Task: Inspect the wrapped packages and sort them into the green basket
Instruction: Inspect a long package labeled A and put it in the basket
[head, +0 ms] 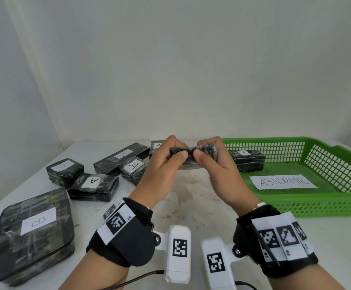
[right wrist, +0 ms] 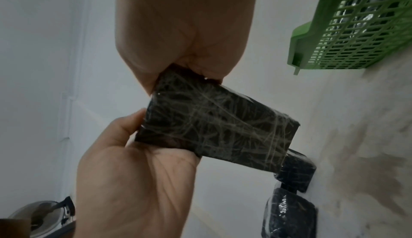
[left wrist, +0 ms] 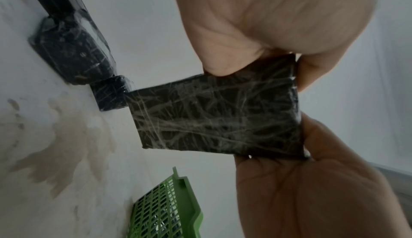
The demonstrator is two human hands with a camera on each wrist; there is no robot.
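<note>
Both the left hand (head: 162, 164) and the right hand (head: 216, 166) pinch one black wrapped package (head: 193, 156), lifted above the desk (head: 191, 206). The green basket (head: 316, 206) sits just right, holding another wrapped package (head: 247, 161) and an "ABNORMAL" label (head: 283, 182).

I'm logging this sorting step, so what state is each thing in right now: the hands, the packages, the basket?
left hand: grips the held package.
right hand: grips the same package.
held package: wrapped, lifted off the table, no label showing.
green basket: on the table, holds one package and an ABNORMAL sheet.
package in basket: wrapped, labelled A.
B package: wrapped, lying flat, untouched.
</note>
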